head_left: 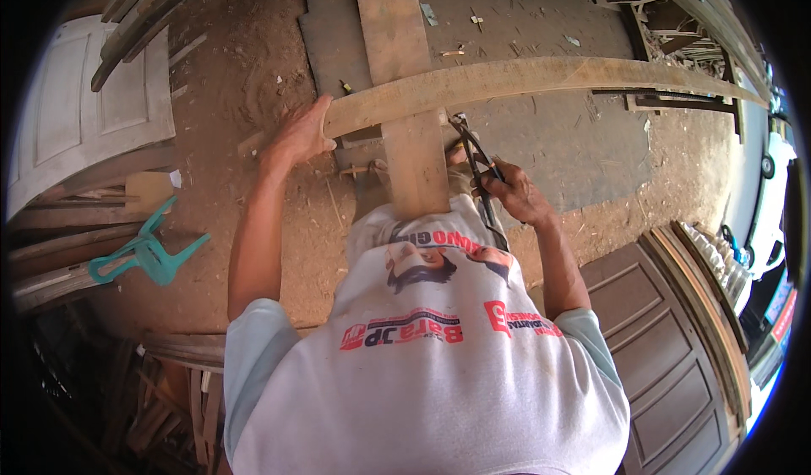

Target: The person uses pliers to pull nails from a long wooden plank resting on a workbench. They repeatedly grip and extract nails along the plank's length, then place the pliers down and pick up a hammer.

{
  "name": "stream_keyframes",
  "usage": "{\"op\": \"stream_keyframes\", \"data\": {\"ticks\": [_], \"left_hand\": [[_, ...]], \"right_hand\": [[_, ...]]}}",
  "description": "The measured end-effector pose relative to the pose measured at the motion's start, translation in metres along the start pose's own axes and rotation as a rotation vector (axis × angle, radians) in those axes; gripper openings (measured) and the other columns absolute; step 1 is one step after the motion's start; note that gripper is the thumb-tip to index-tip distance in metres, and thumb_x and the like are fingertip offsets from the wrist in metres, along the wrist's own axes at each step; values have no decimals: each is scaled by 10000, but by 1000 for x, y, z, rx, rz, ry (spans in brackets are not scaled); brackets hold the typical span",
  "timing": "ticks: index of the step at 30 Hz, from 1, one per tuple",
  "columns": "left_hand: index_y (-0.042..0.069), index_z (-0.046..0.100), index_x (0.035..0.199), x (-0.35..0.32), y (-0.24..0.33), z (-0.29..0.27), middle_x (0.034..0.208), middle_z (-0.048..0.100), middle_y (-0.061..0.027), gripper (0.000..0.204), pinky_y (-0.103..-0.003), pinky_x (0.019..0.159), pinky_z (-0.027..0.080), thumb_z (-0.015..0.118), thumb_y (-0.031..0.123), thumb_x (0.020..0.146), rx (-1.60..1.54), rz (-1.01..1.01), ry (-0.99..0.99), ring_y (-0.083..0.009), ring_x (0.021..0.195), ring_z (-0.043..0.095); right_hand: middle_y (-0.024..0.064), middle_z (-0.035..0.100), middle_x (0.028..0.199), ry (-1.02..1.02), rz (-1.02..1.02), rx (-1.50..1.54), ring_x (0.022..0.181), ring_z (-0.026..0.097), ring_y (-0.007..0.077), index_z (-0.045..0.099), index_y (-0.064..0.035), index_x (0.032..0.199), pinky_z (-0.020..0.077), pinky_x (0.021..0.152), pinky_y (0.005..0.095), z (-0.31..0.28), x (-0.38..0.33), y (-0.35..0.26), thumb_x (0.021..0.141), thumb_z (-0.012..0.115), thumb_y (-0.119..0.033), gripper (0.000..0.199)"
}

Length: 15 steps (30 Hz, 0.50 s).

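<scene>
A long wooden plank [473, 86] lies crosswise over a wide upright-running board [414, 158] that stretches away from my lap. My left hand [300, 133] grips the plank's left end, thumb on the near side and fingers toward the far edge. In my right hand [514, 192] is a black thin-framed tool [480, 158] with long narrow arms, held just right of the board and below the plank. Its exact kind is unclear. The tool's upper end is close to the plank's near edge. Part of its lower end lies against my shirt.
A teal plastic chair [152, 251] is on the left by stacked timber. A white panelled door [93, 95] rests at far left, a brown panelled door [650, 348] at lower right. Wood shavings litter the dirt floor [228, 78] and a dark sheet [574, 154]. More timber stands far right.
</scene>
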<state>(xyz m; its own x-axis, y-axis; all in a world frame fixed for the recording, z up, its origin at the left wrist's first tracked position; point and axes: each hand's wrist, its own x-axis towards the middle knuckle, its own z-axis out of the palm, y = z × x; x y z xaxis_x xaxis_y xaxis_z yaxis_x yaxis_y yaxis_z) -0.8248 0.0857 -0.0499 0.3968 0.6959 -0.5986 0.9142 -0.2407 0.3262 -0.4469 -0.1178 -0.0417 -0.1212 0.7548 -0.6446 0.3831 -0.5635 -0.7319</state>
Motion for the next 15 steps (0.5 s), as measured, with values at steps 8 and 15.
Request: {"op": "stream_keyframes", "data": {"ticks": [8,15], "left_hand": [[32,512,1388,17,-13,0,1390,649,-228,763,-523,1103,502,910,147,746,-112,92,-36,-411,1346,590],[13,510,1366,10,-5,-2,1303,670,-269,769,-534,1072,477,920,138,728,-20,141,36,-464,1283,606]], "right_hand": [[174,737,1192,-82,-9,94,1071,739,236,523,51,1496,591,969,380,103,32,-37,1052,552,-192,507],[200,722,1232,-45,1,278,1085,746,278,468,66,1541,615,964,391,140,44,-29,1061,543,-189,549]]}}
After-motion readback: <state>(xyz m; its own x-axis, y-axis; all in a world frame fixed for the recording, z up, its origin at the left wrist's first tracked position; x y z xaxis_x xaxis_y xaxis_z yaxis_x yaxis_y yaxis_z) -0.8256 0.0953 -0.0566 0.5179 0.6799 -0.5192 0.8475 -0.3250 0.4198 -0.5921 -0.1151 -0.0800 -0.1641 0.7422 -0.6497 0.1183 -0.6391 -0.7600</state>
